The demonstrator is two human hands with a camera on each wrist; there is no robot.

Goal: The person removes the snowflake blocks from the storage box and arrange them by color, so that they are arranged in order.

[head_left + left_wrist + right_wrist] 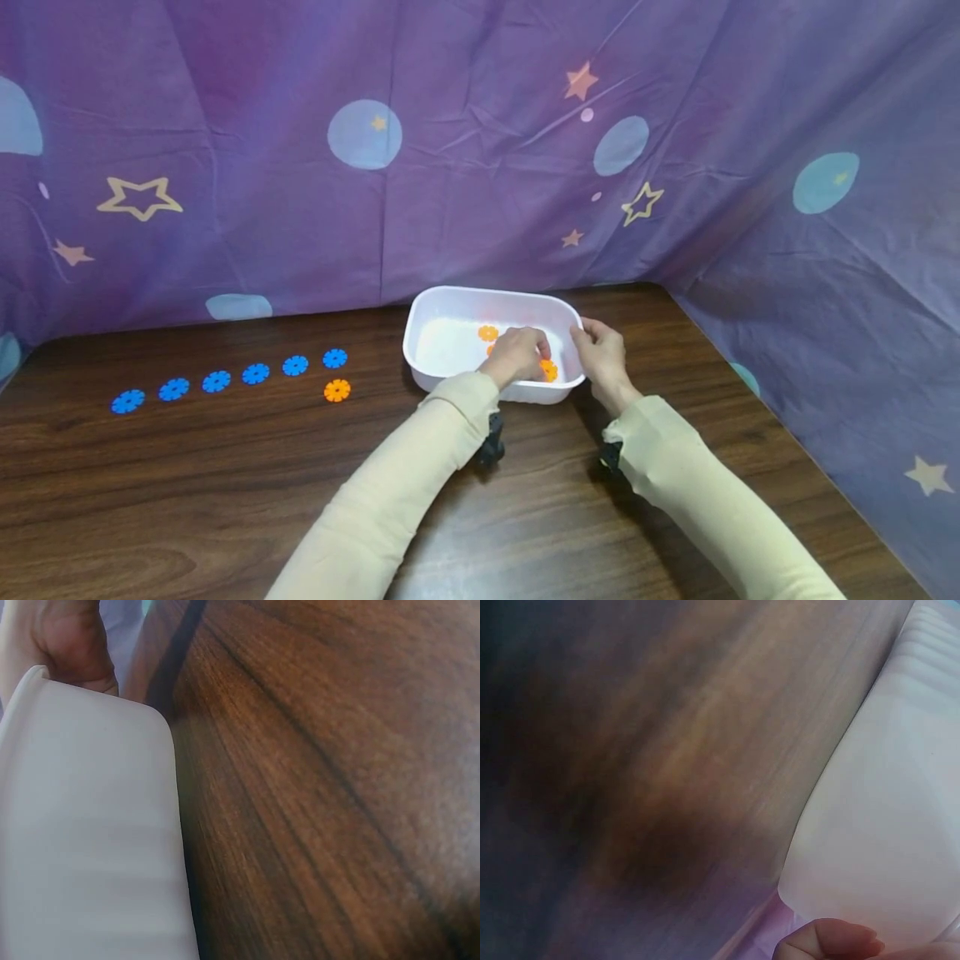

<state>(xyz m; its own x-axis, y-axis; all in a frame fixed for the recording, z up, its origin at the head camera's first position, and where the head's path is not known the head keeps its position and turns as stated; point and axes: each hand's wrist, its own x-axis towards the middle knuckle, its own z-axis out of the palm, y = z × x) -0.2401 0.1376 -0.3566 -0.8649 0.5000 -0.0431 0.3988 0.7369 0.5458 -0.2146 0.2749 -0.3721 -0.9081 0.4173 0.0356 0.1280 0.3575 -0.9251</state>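
Note:
A white plastic basin (450, 379) stands on the table with several orange snowflake discs (488, 333) inside. My left hand (516, 354) reaches over its near wall, fingers bent down beside an orange disc (550, 371); whether they pinch one is hidden. My right hand (602, 354) grips the rim at the basin's right end, and its fingertips (840, 939) show against the outer wall in the right wrist view. The left wrist view shows the basin's outer side (90, 810) with part of the right hand (71, 645) behind its corner.
Several blue snowflake discs (216, 382) lie in a slanting row on the left of the wooden table (225, 500). One orange snowflake disc (337, 390) lies in front of the row's right end. A purple star-patterned cloth (480, 208) hangs behind and at the right.

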